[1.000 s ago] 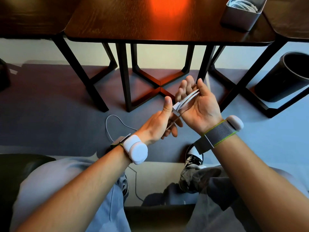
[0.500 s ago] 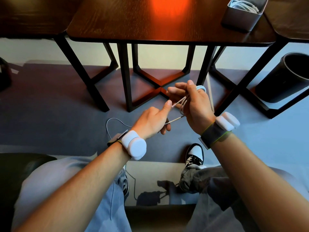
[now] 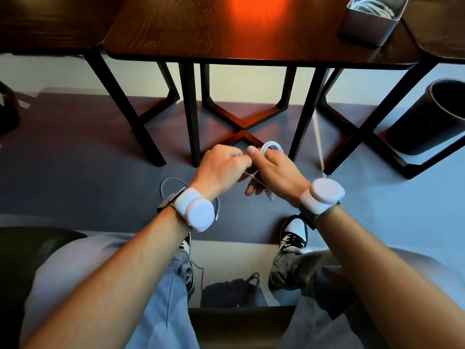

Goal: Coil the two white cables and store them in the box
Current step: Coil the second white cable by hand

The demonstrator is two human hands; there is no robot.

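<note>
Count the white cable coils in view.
2. The finished coil lies in the grey box on the table, upper right. The unfinished coil is held in the right hand, its tail pinched by the left hand. The box interior is partly hidden.

**Cable half-wound, box waiting on the table**

The thin white cable (image 3: 271, 146) sits as a small round coil in the right hand (image 3: 275, 172), its loops poking up above the fingers; a taut strand runs from there across to the left hand (image 3: 221, 170), which pinches it; a metal plug end dangles just under the right palm; more white slack curves loosely beside the left wrist. The second white cable (image 3: 370, 6) lies coiled inside the open grey rectangular box (image 3: 364, 30); the box stands at the right end of the dark wooden table (image 3: 201, 34).
</note>
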